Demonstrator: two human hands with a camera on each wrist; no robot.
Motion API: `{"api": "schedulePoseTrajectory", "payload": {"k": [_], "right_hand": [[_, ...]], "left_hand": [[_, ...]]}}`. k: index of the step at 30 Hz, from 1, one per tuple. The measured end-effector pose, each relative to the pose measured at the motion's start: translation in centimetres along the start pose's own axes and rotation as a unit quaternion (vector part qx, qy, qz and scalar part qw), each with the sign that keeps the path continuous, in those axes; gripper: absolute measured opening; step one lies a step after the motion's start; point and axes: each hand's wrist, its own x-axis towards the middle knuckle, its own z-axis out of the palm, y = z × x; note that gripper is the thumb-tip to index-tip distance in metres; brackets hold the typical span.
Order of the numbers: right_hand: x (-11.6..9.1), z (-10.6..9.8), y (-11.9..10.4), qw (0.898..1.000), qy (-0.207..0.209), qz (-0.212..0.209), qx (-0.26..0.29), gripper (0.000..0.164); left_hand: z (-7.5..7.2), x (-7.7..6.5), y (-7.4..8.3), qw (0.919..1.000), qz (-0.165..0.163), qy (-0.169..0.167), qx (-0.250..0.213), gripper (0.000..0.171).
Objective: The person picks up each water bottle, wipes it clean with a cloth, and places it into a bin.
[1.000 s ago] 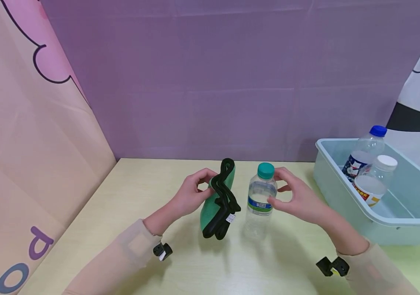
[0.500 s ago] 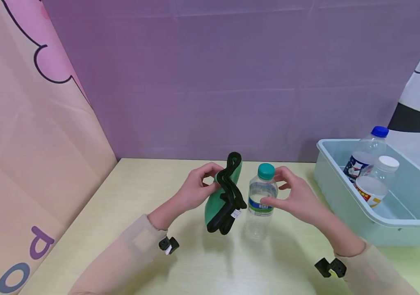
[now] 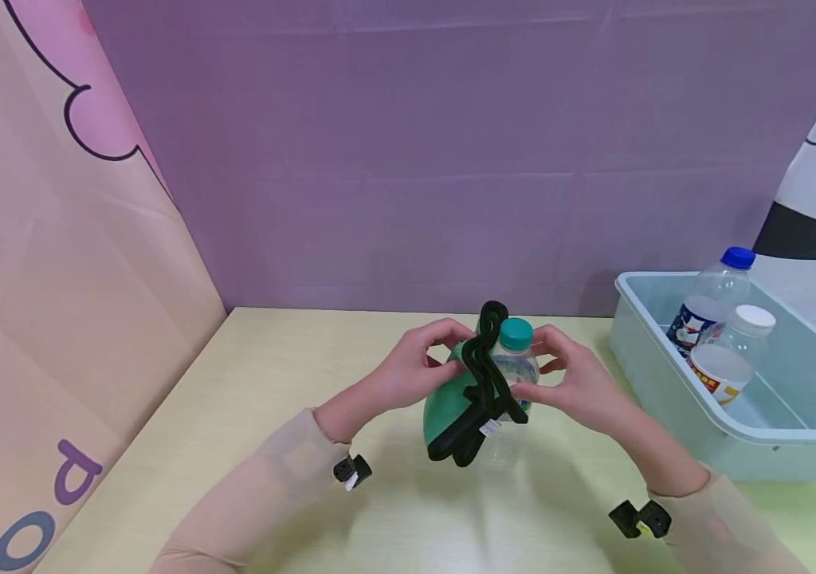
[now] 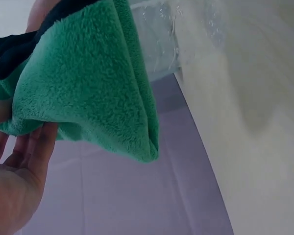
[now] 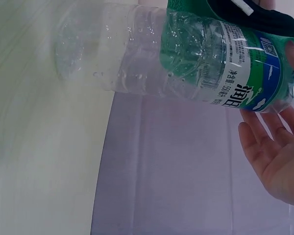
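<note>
My left hand [image 3: 411, 368] pinches a folded green plush cloth [image 3: 445, 408] with black edging and a small white tag. In the left wrist view the cloth [image 4: 88, 83] hangs in soft folds from the fingers. A clear plastic bottle [image 3: 516, 335] with a teal cap stands upright on the table, its front partly hidden by the cloth's black edging. The right hand [image 3: 580, 389] grips it from the right, thumb in front and fingers behind. The right wrist view shows the bottle [image 5: 142, 54] with a blue, green and white label, the cloth pressed close along its side.
A light blue plastic bin [image 3: 673, 434] stands on the right of the pale table [image 3: 293, 351]. Inside it lean a blue-capped bottle [image 3: 698, 311] and a white-capped bottle [image 3: 727, 359]. A purple backdrop [image 3: 394, 159] rises behind the table's far edge.
My left hand has moved right with the cloth, from beside the bottle to up against it, so the cloth now overlaps it. The right hand and bottle have hardly moved.
</note>
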Motion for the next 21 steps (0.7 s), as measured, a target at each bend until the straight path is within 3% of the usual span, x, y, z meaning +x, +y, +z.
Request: {"api": "schedulePoseTrajectory", "payload": {"k": [8,21], "right_hand": [[0.2,-0.1,0.4,1.0,-0.003,-0.018,0.015,0.048],[0.1,0.0,0.4,1.0,-0.01,-0.006,0.012,0.049]], "left_hand": [[1.0,-0.3,-0.4,0.9994,-0.028,0.016,-0.012,0.02],[2.7,-2.3,-4.6,0.9963,-0.027,-0.053,0.062,0.021]]}}
